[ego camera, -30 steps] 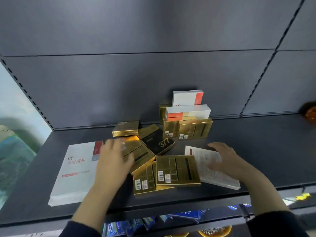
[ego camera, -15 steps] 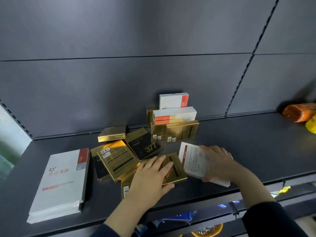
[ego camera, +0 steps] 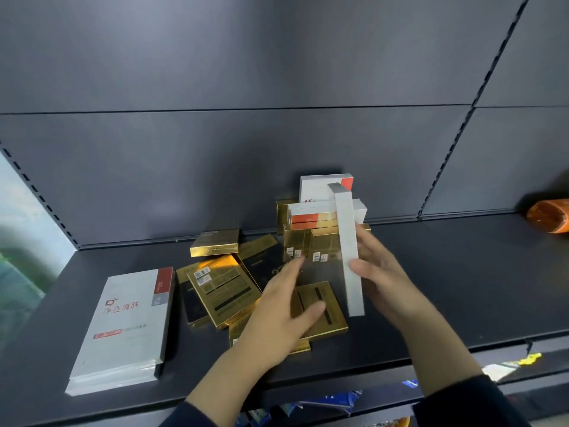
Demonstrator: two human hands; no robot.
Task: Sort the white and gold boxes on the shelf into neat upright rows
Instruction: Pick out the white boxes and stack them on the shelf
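My right hand (ego camera: 380, 277) grips a thin white box (ego camera: 349, 257), lifted on edge so only its narrow side shows. My left hand (ego camera: 284, 306) hovers open over a flat gold box (ego camera: 331, 309) in a loose heap of gold boxes (ego camera: 221, 288). Behind them, upright gold boxes (ego camera: 311, 245) stand near the back wall, with white and orange boxes (ego camera: 314, 211) on top and one white box (ego camera: 317, 188) upright behind. Two large white boxes (ego camera: 126, 322) lie stacked flat at the left. A small gold box (ego camera: 214, 243) lies apart near the wall.
The dark shelf (ego camera: 462, 288) has open surface to the right, ending at an orange packet (ego camera: 551, 215) at the far right. A perforated upright (ego camera: 455, 143) divides the back panel. Below the front edge, blue packets (ego camera: 332, 402) sit on a lower shelf.
My right hand has raised the white box from lying flat on the shelf to standing on edge in the air. My left hand shifted right and up over the gold boxes.
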